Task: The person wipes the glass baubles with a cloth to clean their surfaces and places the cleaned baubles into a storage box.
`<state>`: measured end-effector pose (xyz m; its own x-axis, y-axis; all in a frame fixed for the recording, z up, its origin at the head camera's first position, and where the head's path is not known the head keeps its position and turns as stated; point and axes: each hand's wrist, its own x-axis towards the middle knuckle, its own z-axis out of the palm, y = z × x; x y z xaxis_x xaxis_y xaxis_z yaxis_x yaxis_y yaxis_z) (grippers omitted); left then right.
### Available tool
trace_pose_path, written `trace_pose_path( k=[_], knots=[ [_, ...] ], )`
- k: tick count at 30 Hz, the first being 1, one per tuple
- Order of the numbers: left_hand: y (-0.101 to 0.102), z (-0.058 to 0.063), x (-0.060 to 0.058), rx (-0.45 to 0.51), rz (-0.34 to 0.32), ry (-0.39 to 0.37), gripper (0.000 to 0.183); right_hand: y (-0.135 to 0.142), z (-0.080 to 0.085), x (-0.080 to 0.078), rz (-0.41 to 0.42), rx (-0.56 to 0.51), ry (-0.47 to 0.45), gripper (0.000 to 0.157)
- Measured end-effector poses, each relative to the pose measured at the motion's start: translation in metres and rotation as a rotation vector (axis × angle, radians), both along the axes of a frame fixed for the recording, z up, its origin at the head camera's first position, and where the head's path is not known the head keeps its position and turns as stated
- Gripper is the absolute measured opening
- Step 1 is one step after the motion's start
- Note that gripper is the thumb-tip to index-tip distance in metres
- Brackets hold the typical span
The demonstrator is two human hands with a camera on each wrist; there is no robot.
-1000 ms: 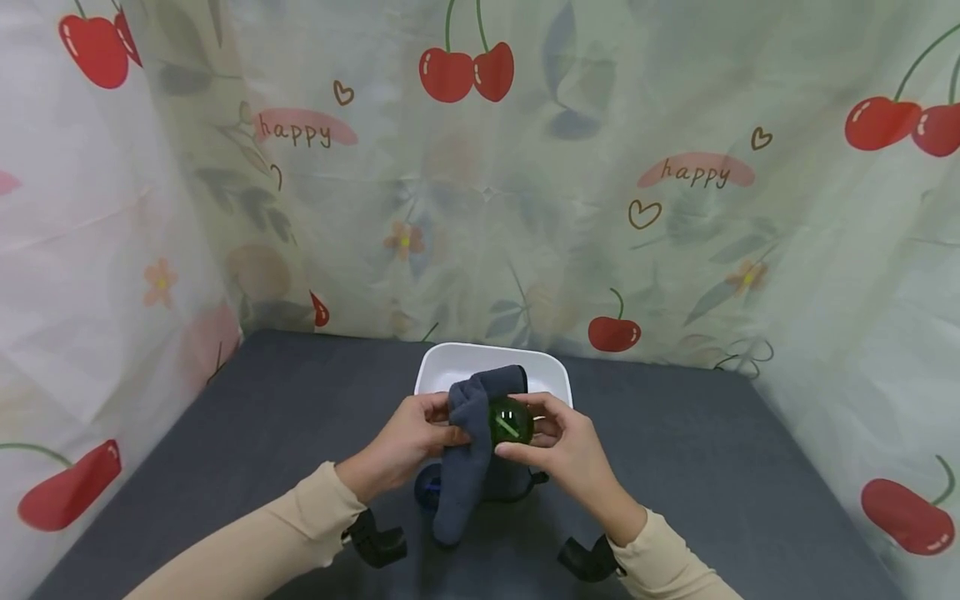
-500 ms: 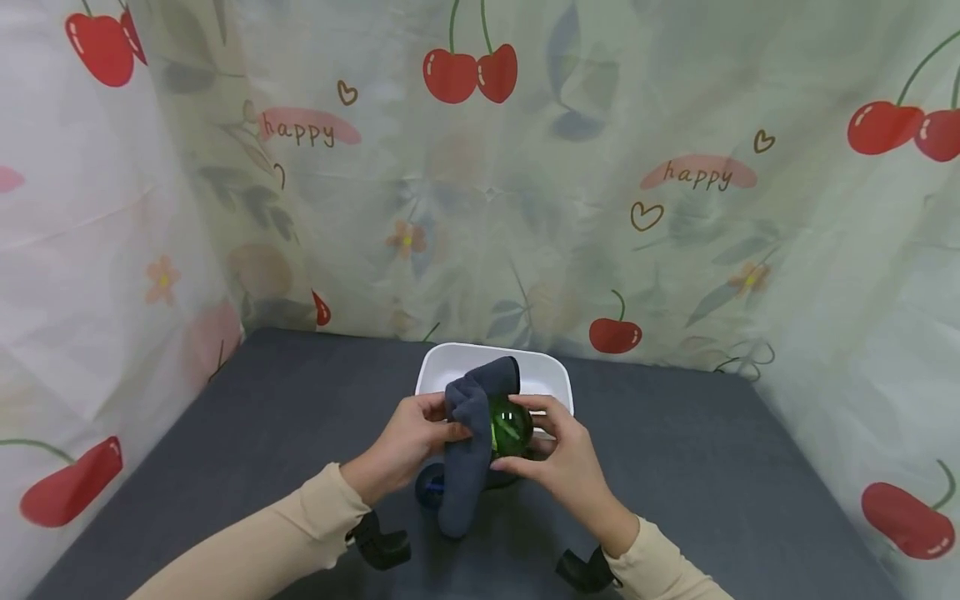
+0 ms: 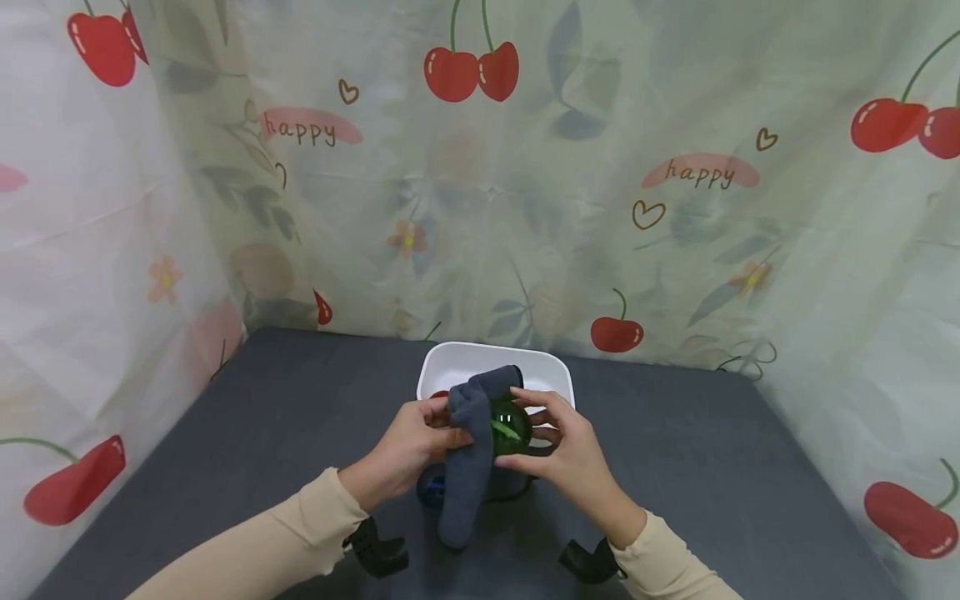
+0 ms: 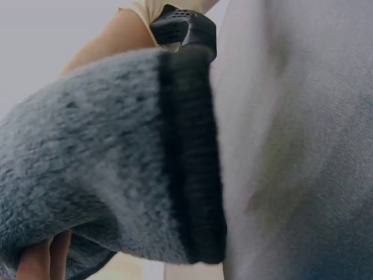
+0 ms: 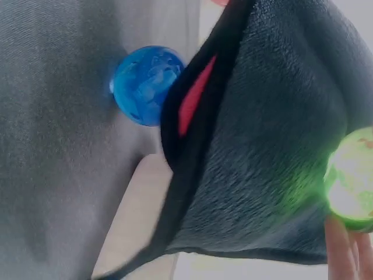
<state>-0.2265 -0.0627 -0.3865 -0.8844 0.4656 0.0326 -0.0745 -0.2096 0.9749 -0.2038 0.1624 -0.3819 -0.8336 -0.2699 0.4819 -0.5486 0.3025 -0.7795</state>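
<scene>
A dark grey fleecy cloth [image 3: 467, 475] with black edging hangs in folds from my left hand [image 3: 405, 442], which pinches it between thumb and fingers. My right hand [image 3: 573, 450] grips a clear green ball [image 3: 512, 428] with thumb and fingertips, against the cloth's right side. In the right wrist view the green ball [image 5: 352, 181] looks bright, and a red patch [image 5: 195, 96] shows inside a fold of the cloth. The left wrist view is mostly filled by the cloth [image 4: 87, 146], with some fingertips [image 4: 36, 262] below it.
Behind the hands stands a white tray [image 3: 517, 354], with a small red thing [image 3: 438, 394] partly showing at its left. A blue ball [image 3: 430, 486] rests on the dark grey tabletop [image 3: 675, 467], left of the cloth. Patterned curtains [image 3: 525, 208] enclose the back and sides.
The green ball has turned in my right fingers, its light streak now at another slant. The cloth has shifted slightly. A red thing now shows at the tray's left.
</scene>
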Motion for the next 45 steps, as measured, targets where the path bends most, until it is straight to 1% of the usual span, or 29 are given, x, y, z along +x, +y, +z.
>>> trace_pose_path(
  k=[2, 4, 6, 7, 8, 10, 12, 13, 14, 16, 18, 20, 22, 24, 26, 28, 30, 31, 32, 34, 36, 38, 39, 40, 43, 45],
  knots=[
    [0.000, 0.001, 0.000, 0.011, 0.001, -0.005, 0.047, 0.002, 0.000, 0.000, 0.044, -0.044, -0.035, 0.070],
    [0.000, 0.003, -0.001, 0.002, -0.008, -0.009, 0.046, 0.003, 0.000, 0.000, 0.098, -0.097, -0.088, 0.069],
    [0.000, 0.004, -0.001, -0.017, -0.024, -0.004, 0.047, 0.004, 0.001, 0.000, 0.131, -0.113, -0.118, 0.068],
    [0.000, 0.005, -0.001, -0.032, -0.029, 0.001, 0.048, 0.004, 0.002, 0.000, 0.129, -0.094, -0.119, 0.068],
    [0.000, 0.005, -0.001, -0.049, -0.032, 0.008, 0.049, 0.005, 0.003, 0.000, 0.115, -0.054, -0.103, 0.069],
    [0.000, 0.005, -0.001, -0.086, -0.029, 0.023, 0.051, 0.005, 0.005, 0.000, 0.081, 0.057, -0.036, 0.075],
    [-0.001, 0.005, -0.001, -0.104, -0.021, 0.032, 0.051, 0.006, 0.007, -0.001, 0.038, 0.168, 0.037, 0.075],
    [-0.001, 0.004, -0.001, -0.106, -0.016, 0.032, 0.050, 0.006, 0.007, -0.001, 0.029, 0.200, 0.063, 0.076],
    [-0.001, 0.004, -0.001, -0.103, -0.013, 0.032, 0.049, 0.006, 0.007, -0.001, 0.031, 0.210, 0.072, 0.075],
    [-0.002, 0.003, -0.002, -0.081, -0.004, 0.027, 0.049, 0.008, 0.007, -0.001, 0.064, 0.162, 0.046, 0.071],
    [-0.003, 0.004, -0.003, -0.050, -0.003, 0.020, 0.049, 0.008, 0.006, -0.001, 0.097, 0.064, -0.002, 0.069],
    [-0.003, 0.004, -0.003, -0.032, -0.015, 0.011, 0.050, 0.007, 0.004, -0.001, 0.144, -0.052, -0.044, 0.070],
    [-0.002, 0.005, -0.003, -0.029, -0.037, 0.003, 0.053, 0.004, 0.001, -0.002, 0.155, -0.127, -0.076, 0.070],
    [-0.001, 0.004, -0.003, -0.037, -0.056, -0.007, 0.055, 0.002, -0.001, -0.002, 0.131, -0.136, -0.071, 0.071],
    [0.000, 0.003, -0.002, -0.048, -0.060, -0.008, 0.058, 0.000, -0.002, -0.001, 0.069, -0.060, -0.031, 0.073],
    [-0.001, 0.002, -0.003, -0.054, -0.046, -0.008, 0.057, 0.000, -0.002, -0.001, 0.019, 0.039, 0.027, 0.073],
    [-0.002, 0.000, -0.003, -0.054, -0.027, -0.005, 0.056, 0.001, -0.001, -0.002, 0.004, 0.104, 0.065, 0.072],
    [-0.002, -0.001, -0.003, -0.050, -0.020, -0.007, 0.055, 0.002, -0.001, -0.002, 0.015, 0.105, 0.062, 0.071],
    [-0.002, -0.001, -0.003, -0.043, -0.012, -0.009, 0.054, 0.002, -0.001, -0.002, 0.035, 0.079, 0.038, 0.070],
    [-0.002, 0.000, -0.004, -0.027, 0.003, -0.011, 0.051, 0.004, -0.001, -0.002, 0.081, -0.016, -0.032, 0.067],
    [-0.001, 0.001, -0.004, -0.008, 0.007, -0.016, 0.050, 0.004, -0.001, -0.002, 0.120, -0.118, -0.088, 0.068],
    [0.000, 0.002, -0.005, -0.002, 0.002, -0.007, 0.051, 0.002, -0.001, -0.002, 0.133, -0.171, -0.107, 0.069],
    [0.000, 0.003, -0.005, -0.005, 0.002, 0.003, 0.053, 0.001, -0.001, -0.002, 0.120, -0.168, -0.097, 0.071],
    [0.001, 0.003, -0.005, -0.014, 0.005, 0.018, 0.054, 0.000, -0.001, -0.002, 0.091, -0.134, -0.067, 0.072],
    [0.002, 0.003, -0.006, -0.063, 0.027, 0.085, 0.054, -0.003, -0.002, -0.002, -0.033, 0.050, 0.057, 0.075],
    [0.002, 0.003, -0.006, -0.090, 0.049, 0.119, 0.051, -0.004, -0.003, -0.001, -0.091, 0.146, 0.131, 0.075]
  ],
)
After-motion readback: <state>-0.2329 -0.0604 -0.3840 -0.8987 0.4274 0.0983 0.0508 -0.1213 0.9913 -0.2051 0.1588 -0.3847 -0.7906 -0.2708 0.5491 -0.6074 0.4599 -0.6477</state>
